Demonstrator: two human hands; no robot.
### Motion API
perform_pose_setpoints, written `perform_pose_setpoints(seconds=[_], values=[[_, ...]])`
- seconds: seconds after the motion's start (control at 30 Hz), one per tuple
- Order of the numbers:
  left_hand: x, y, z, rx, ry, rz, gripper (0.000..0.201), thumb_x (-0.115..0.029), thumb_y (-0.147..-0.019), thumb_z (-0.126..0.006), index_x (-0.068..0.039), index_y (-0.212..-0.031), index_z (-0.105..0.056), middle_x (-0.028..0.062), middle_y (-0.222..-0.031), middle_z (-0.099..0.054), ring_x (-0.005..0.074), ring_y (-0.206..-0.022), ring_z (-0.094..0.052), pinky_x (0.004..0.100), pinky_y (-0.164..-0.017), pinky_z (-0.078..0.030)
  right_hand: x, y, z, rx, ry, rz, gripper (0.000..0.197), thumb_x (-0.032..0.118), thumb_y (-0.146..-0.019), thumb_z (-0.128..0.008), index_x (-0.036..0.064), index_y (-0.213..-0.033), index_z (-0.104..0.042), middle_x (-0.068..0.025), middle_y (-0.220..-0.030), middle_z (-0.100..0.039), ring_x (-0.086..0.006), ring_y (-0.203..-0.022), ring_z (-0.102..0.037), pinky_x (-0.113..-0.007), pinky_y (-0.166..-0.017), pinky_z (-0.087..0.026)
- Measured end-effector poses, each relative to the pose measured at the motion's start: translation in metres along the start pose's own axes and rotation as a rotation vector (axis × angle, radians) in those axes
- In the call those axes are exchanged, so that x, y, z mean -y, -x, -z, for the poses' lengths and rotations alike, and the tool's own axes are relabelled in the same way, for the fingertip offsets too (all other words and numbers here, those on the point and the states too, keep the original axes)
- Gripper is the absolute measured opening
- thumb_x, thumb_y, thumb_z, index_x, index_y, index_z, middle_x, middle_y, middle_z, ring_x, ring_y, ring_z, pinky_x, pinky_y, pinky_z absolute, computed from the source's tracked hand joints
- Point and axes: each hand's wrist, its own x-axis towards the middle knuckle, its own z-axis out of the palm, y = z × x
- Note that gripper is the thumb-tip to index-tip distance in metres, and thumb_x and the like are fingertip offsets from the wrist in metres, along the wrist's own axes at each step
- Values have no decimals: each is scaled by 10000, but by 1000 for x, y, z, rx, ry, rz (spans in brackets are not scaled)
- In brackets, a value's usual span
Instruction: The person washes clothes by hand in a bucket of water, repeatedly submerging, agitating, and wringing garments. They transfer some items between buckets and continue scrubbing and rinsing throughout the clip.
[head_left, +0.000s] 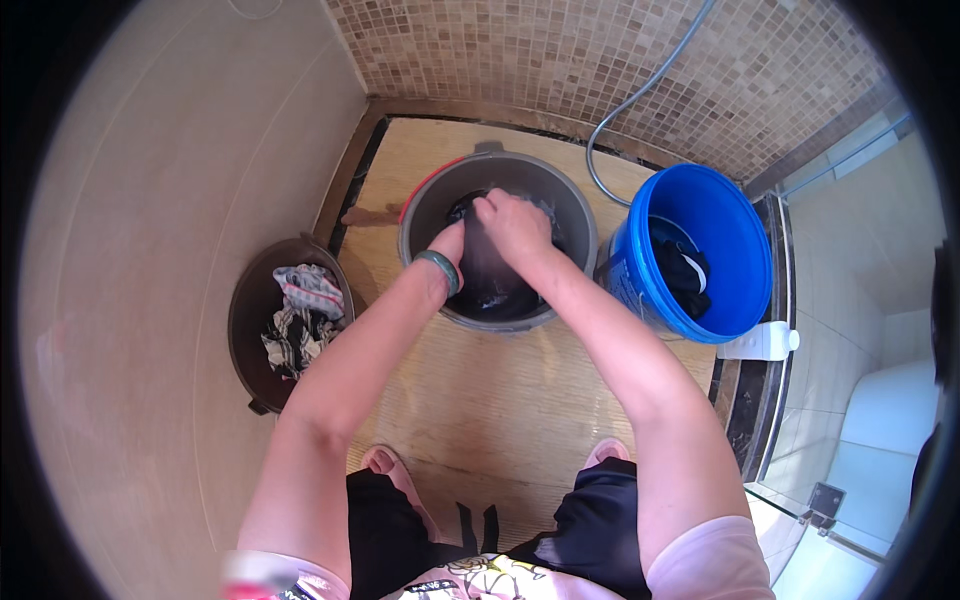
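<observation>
A dark, wet piece of clothing (488,265) lies in the grey bucket (580,215), partly stretched up between my two hands. My right hand (515,228) is closed on its upper part, with the fingers curled into the fabric. At the bucket's left side, my left hand (450,248) grips the cloth's left edge, its fingers mostly hidden by the fabric. A green bangle (440,268) circles my left wrist. More dark cloth and what looks like water show around the hands, but the garment's exact kind cannot be made out.
On the left, a brown bucket (240,330) holds patterned clothes (308,290). To the right stands a blue bucket (640,265) with black clothing (680,280) inside, and a white bottle (762,341) lies beside it. A grey hose (640,90) hangs along the tiled wall behind.
</observation>
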Motion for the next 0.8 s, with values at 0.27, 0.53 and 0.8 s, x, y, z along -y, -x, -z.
perform_pose_setpoints(seconds=[0.27,0.53,0.8], values=[[-7,18,-14,-145,61,-57,316,-358,-891,-430,-108,-978,-604,63,-934,-640,209,-850,-610,375,-809,-476,-10,-1,0,71,123,5,253,250,-879,-408,76,-856,-590,-144,-878,-608,-347,-808,-600,-456,-719,-484],[-28,2,6,-179,-274,-452,412,-424,-882,-471,-58,-1034,-583,89,-1056,-597,174,-975,-551,299,-873,-416,-13,8,13,372,-516,-193,548,372,-805,-591,25,-1209,-467,-181,-1142,-553,-270,-1081,-519,-326,-922,-384],[-20,9,28,12,-782,14,540,-454,-823,-564,-26,-1151,-534,95,-1122,-585,198,-1044,-541,332,-921,-406,-39,-14,21,62,-1269,-454,324,7,-688,-585,45,-1004,-523,-78,-865,-584,-180,-807,-568,-298,-694,-472]])
